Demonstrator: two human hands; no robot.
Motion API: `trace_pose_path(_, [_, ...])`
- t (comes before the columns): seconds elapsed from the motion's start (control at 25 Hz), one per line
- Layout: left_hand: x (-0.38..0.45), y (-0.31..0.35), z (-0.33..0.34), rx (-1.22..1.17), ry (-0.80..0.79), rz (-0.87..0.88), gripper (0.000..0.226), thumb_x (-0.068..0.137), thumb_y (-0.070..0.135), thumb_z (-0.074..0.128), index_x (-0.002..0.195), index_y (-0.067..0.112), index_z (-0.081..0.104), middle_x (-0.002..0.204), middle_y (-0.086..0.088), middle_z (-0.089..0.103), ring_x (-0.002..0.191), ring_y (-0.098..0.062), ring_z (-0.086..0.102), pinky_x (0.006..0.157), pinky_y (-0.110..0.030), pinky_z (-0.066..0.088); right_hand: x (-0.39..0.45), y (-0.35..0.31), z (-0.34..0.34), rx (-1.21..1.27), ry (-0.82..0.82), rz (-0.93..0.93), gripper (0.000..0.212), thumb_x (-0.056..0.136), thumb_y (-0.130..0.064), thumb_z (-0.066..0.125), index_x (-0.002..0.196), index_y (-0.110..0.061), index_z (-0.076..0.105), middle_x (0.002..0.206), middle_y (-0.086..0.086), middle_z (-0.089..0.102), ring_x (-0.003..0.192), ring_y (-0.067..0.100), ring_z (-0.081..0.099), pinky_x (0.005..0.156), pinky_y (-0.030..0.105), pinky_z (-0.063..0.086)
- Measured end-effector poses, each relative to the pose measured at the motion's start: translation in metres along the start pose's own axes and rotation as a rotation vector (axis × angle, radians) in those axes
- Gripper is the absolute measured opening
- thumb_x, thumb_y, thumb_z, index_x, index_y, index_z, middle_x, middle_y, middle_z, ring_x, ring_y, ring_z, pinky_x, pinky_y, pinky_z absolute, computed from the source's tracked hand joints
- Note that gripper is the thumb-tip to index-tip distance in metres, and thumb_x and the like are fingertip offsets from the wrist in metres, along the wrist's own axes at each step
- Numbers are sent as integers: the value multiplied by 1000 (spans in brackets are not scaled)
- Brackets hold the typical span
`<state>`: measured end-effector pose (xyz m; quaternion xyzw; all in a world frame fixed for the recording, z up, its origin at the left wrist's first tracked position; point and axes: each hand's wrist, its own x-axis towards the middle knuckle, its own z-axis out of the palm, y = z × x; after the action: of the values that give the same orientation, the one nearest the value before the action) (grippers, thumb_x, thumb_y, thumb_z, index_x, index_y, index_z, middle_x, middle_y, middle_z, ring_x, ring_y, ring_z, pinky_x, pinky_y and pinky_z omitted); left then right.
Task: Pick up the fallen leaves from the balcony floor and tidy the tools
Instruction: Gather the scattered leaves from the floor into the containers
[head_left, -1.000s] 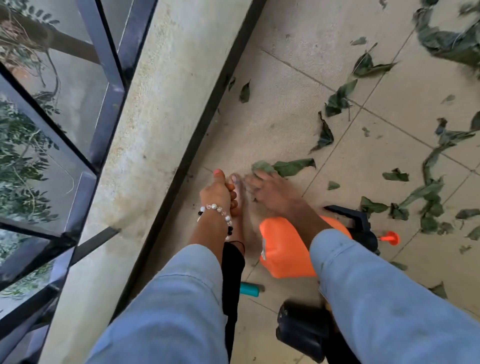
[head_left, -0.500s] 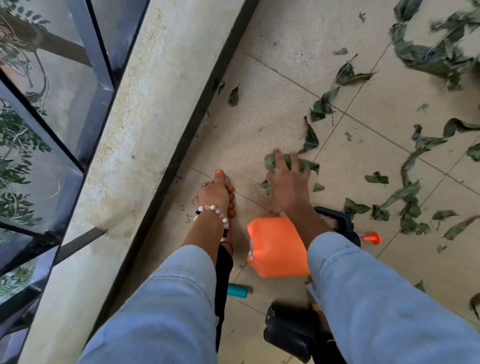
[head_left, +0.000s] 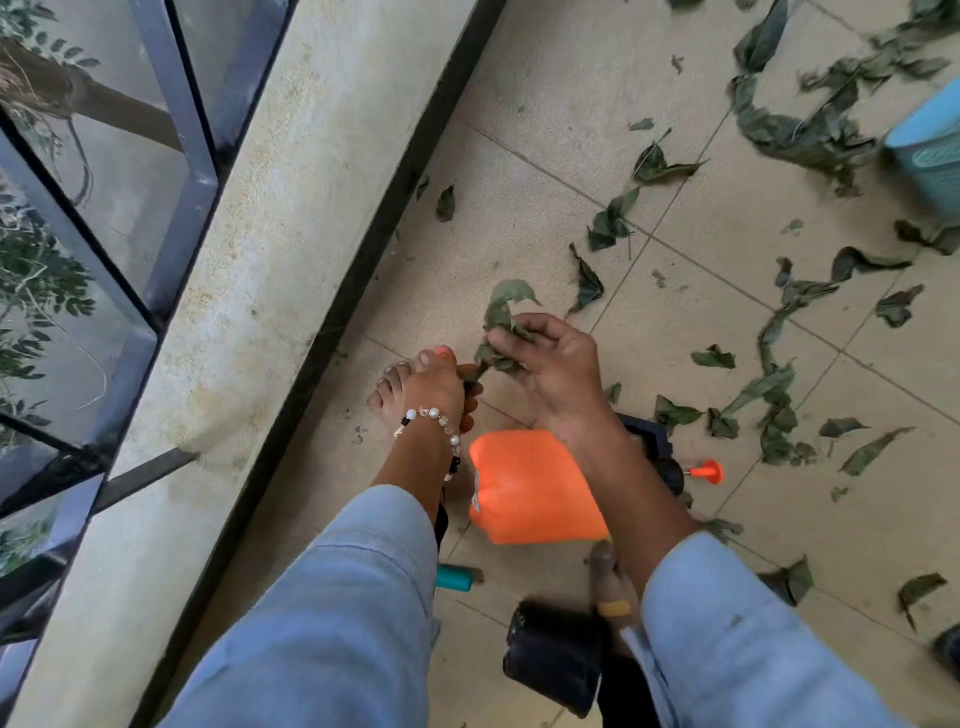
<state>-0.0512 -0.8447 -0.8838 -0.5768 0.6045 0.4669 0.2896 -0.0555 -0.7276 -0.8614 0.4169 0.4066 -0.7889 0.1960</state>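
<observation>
At far left a dark metal railing (head_left: 171, 171) stands on a pale concrete ledge (head_left: 249, 270), with the tiled balcony floor (head_left: 545, 171) beyond it. Next comes the left hand (head_left: 435, 385), bead bracelet at the wrist, its fingers curled under and meeting the lower end of a leaf bunch; how much it holds there I cannot tell. Just to its right the right hand (head_left: 553, 371) is raised off the floor, palm turned up and fingers curled, pinching a clump of green leaves (head_left: 501, 325) that sticks up above the fingertips.

Below the hands lies an orange sprayer bottle (head_left: 535, 488) on its side, black pump head and orange nozzle (head_left: 706, 473) pointing right. A teal handle (head_left: 454, 578) pokes out by the left sleeve, and a dark pot-like object (head_left: 556, 660) sits near the bottom.

Further right the floor is littered with fallen leaves (head_left: 779, 410) — single ones and long strands — reaching to a light-blue basket (head_left: 930, 156) at the right edge.

The step looks like gathering a handful. Done well, that likely means packing the clump tight against the left hand before reaching for more, so nothing slips loose — then working rightward towards the basket.
</observation>
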Motion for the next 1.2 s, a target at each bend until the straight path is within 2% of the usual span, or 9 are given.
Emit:
trace_pose_path(0.16, [137,-94,28,-161,27,-63,76,73,84,45,136,42,45,151,-3,37,140,-17,32,118,-37,21,-31,15,20,-53,-5,-12,35,75,15,66,92,-16,65,79,4,73,74,15,69,73,33,57])
trace_pose_path(0.32, [-9,5,-7,-460,-224,-271,79,79,77,45,104,5,69,114,-14,69,111,-28,64,103,-40,44,-38,25,25,-1087,-47,-694,41,67,3,56,96,-19,76,103,-1,69,98,16,54,84,38,46])
trace_pose_path(0.44, [-34,31,-9,-554,-201,-260,47,94,51,50,80,8,60,80,-10,69,72,-21,67,73,-32,55,-31,2,28,-1517,-277,-595,26,76,-22,59,94,-36,71,145,-7,35,125,25,26,93,37,25])
trace_pose_path(0.56, [-17,51,-17,-644,-62,-250,40,98,40,49,69,14,48,48,3,48,40,-11,44,42,-19,39,-3,-44,27,-1154,-551,-120,16,86,-31,65,100,-36,73,150,-10,31,135,10,22,96,21,27])
trace_pose_path(0.64, [-6,68,-21,-613,-43,-230,47,98,46,47,63,14,43,40,4,39,29,-10,34,36,-12,28,40,-59,33,-1012,-298,-257,17,90,-17,61,100,-20,74,128,1,57,122,12,48,94,25,43])
trace_pose_path(0.76, [5,80,-24,-542,-47,-257,52,96,52,47,61,14,41,39,4,33,27,-10,27,35,-11,24,108,-51,52,-1470,-20,-501,31,89,-5,52,117,-11,63,128,14,54,118,31,49,95,33,42])
trace_pose_path(0.88, [12,84,-22,-477,-53,-275,54,93,54,50,59,13,41,41,3,33,27,-11,28,34,-13,29,144,-29,76,-1889,-279,-452,49,88,-1,50,134,-18,49,156,13,16,140,38,18,101,41,43])
trace_pose_path(1.0, [17,85,-18,-454,-75,-279,50,93,47,55,60,10,45,46,-2,42,32,-13,40,38,-18,43,153,-17,82,-2082,-321,-539,44,91,-4,47,136,-9,45,156,14,18,143,38,14,101,44,45])
trace_pose_path(1.2, [14,77,-13,-283,-156,-211,44,92,43,57,63,11,48,45,-2,54,29,-9,40,32,-12,27,138,-19,31,-1464,49,-317,31,95,-8,37,117,0,57,123,17,53,109,25,49,90,28,39])
